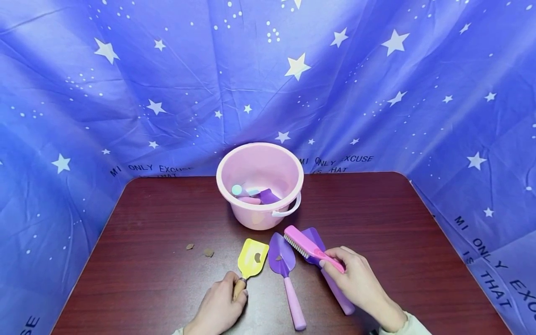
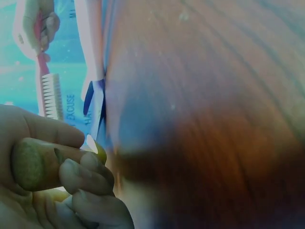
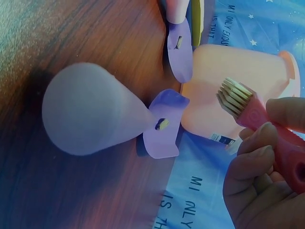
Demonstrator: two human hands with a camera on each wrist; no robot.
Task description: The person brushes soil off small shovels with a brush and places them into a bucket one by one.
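My left hand (image 1: 217,302) grips the wooden handle of a small yellow shovel (image 1: 251,256), whose blade bears a brown flake. In the left wrist view the fingers wrap that handle (image 2: 35,164). My right hand (image 1: 353,277) holds a pink brush (image 1: 307,243) by its handle, pale bristles toward the left. Partly hidden beneath the brush lies a purple square-bladed shovel (image 1: 338,291); the right wrist view shows a flake on its blade (image 3: 167,138). Between the hands a purple pointed trowel (image 1: 277,246) lies on the table, also with a flake on its blade.
Behind the tools stands a pink bucket (image 1: 259,216) with a white handle; purple, pink and pale blue items lie inside. Two brown flakes (image 1: 208,252) rest on the dark wooden table (image 1: 146,279), left of the yellow shovel. A blue star-patterned cloth (image 1: 188,93) hangs around the table.
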